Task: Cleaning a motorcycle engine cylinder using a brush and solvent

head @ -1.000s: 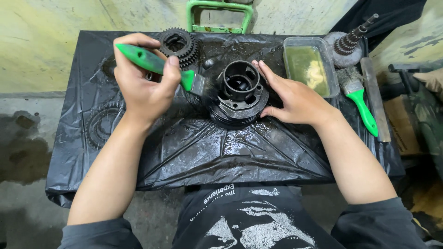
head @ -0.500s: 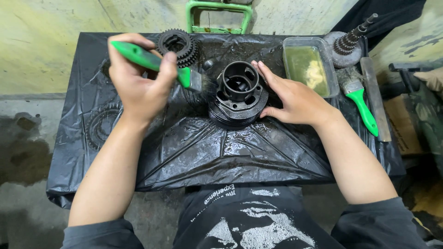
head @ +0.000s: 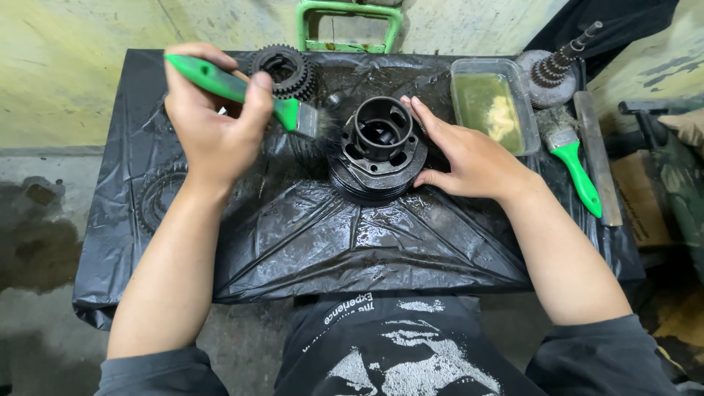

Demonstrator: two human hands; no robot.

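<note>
A black, round machine part (head: 378, 150) with a hollow central collar sits near the middle of the table (head: 293, 242), which is draped in wet black plastic sheeting. The right hand (head: 469, 158) lies against the part's right side, its grip spread, fingers resting on the rim and thumb low at the base. The left hand (head: 216, 121) has its grip pinched around the green handle of a brush (head: 242, 92), whose bristles meet the part's upper left edge.

Just right of the part stands 1 clear rectangular plastic tub (head: 491, 103) holding a murky yellow-green liquid with a pale lump in it. Behind the brush lies a dark toothed gear (head: 286, 70). Past the tub, a splined shaft (head: 561, 66) stands on a round base, with a second green-handled brush (head: 572, 158) and a long flat metal bar (head: 598, 154) lying beside it at the right edge of the table. Another gear shape shows under the sheeting at the left.

Since half a second ago the left hand has lifted slightly and the brush has tilted more steeply toward the part; the right hand and the part have stayed put.

A green metal frame (head: 348, 22) rises behind the table against a stained yellowish wall, and the concrete floor to the left is blotched dark.
</note>
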